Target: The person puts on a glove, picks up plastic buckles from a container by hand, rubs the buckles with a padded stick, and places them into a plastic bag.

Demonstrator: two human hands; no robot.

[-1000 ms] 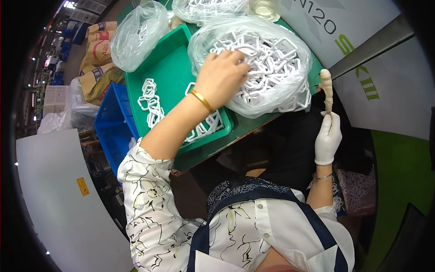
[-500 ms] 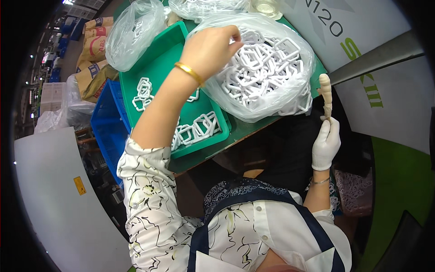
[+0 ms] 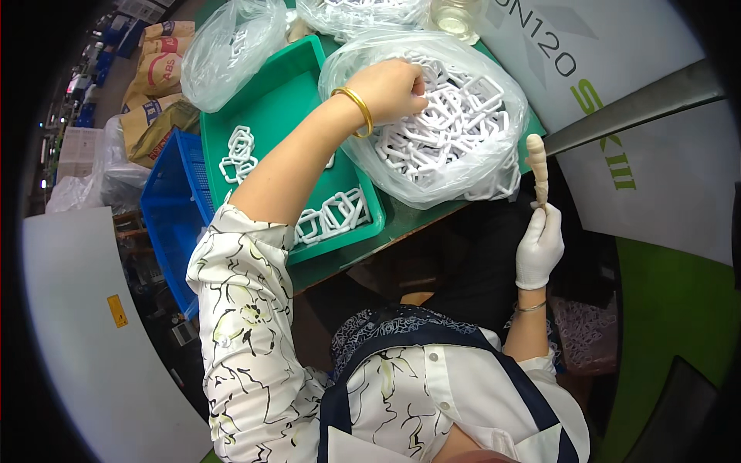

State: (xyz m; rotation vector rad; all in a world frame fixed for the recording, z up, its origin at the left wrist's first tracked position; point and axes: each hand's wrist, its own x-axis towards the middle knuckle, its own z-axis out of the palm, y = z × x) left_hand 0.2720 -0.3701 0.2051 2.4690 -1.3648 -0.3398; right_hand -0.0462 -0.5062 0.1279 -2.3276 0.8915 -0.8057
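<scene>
My bare left hand (image 3: 388, 89), with a gold bangle at its wrist, reaches over a clear plastic bag (image 3: 370, 171). White plastic links (image 3: 444, 127) fill the bag in a loose heap. Its fingers are curled in against the links at the heap's left side; whatever they pinch is hidden. My right hand (image 3: 539, 251), in a white glove, is closed round the lower end of a cream-coloured, lumpy, wrapped stick-like tool (image 3: 537, 170), held upright to the right of the bag. Left of the bag lies a green tray (image 3: 282, 96) with joined white links (image 3: 336, 216) inside.
Another clear bag (image 3: 231, 58) leans at the tray's far left corner. A third bag of links (image 3: 363, 14) and a clear jar (image 3: 454, 19) stand at the back. A blue crate (image 3: 166, 208) sits left of the tray. A large grey machine panel (image 3: 610, 54) rises on the right.
My left hand has shifted right and slightly nearer, lower against the links, with its fingers still curled. My right hand keeps the same grip on the tool. The whole view has shifted slightly.
</scene>
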